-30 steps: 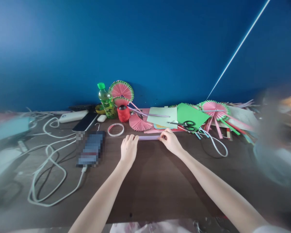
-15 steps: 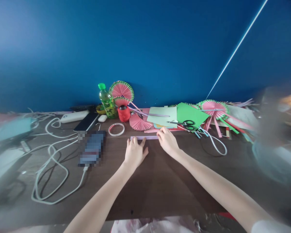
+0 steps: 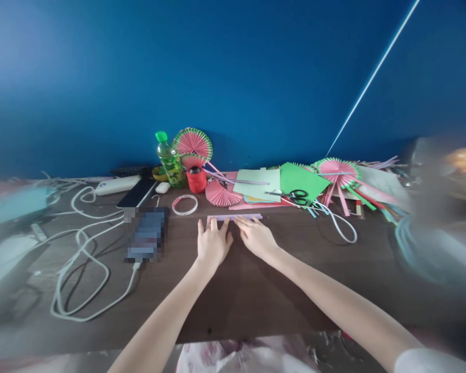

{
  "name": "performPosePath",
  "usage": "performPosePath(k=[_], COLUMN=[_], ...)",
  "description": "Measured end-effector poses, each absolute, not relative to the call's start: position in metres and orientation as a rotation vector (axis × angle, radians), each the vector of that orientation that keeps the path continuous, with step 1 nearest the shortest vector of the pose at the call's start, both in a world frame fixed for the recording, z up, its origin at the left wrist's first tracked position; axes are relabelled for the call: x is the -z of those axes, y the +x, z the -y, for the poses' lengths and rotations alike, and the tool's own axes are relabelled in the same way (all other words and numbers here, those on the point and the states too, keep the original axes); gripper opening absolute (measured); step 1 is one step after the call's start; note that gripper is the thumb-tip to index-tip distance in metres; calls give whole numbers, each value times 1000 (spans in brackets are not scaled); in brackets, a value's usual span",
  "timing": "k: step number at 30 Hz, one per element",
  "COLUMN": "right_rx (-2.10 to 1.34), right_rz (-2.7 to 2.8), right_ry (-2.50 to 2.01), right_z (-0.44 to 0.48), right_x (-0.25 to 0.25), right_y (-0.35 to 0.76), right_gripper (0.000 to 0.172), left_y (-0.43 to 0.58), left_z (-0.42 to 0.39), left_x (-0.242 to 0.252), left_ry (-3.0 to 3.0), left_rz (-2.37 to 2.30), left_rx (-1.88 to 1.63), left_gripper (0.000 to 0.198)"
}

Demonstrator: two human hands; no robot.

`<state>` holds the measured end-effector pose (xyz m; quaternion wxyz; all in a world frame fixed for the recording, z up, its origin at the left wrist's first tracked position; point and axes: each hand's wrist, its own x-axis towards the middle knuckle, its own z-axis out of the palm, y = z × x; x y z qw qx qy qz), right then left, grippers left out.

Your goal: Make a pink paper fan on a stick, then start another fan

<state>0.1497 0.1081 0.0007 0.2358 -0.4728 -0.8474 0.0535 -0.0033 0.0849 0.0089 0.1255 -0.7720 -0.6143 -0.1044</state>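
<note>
On the brown tabletop (image 3: 233, 295) in the head view, a narrow purple paper strip (image 3: 232, 217) lies sideways in front of me, just short of the pile of coloured papers. My left hand (image 3: 213, 243) is palm down at its left part, fingers spread and open, the tips resting on the strip and the thumb held out to the side. My right hand (image 3: 258, 240) comes in from the other side, also palm down, fingers stretched out close together, their tips on the strip about its middle; they are not closed round it. My two hands are near each other but apart, and the strip's right end shows past my right fingers.

Beyond the strip lie a pink pleated fan (image 3: 222, 194), a pale green sheet (image 3: 252, 191) and a bright green sheet (image 3: 301, 178), with black-handled scissors (image 3: 298, 197) by the two sheets. Left of the strip sits a tape ring (image 3: 185, 214); behind it stand a red spool (image 3: 197, 181) and a green-capped bottle (image 3: 171, 163). Farther left is a phone (image 3: 146, 234), its screen blurred, a white cable (image 3: 131, 284) plugged in.
</note>
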Motion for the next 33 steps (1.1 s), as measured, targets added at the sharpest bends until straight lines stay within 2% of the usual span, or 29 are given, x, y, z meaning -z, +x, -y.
performPosePath(k=[9, 17, 28, 33], right_rx=[-85, -2, 85, 58], right_rz=[2285, 2246, 2180, 2233], right_ry=[-1466, -1434, -1303, -1386], right_z=[-110, -108, -109, -106], right_x=[2, 5, 14, 8], right_y=[200, 195, 192, 190], right_gripper=[42, 40, 37, 34], left_y=[-2, -11, -16, -16], left_z=[-82, -85, -81, -84], left_x=[-11, -15, -10, -9], left_ry=[-2198, -2309, -2257, -2318], left_rz=[1812, 1748, 1841, 1835], left_rx=[291, 287, 568, 491], left_gripper=[43, 42, 37, 39])
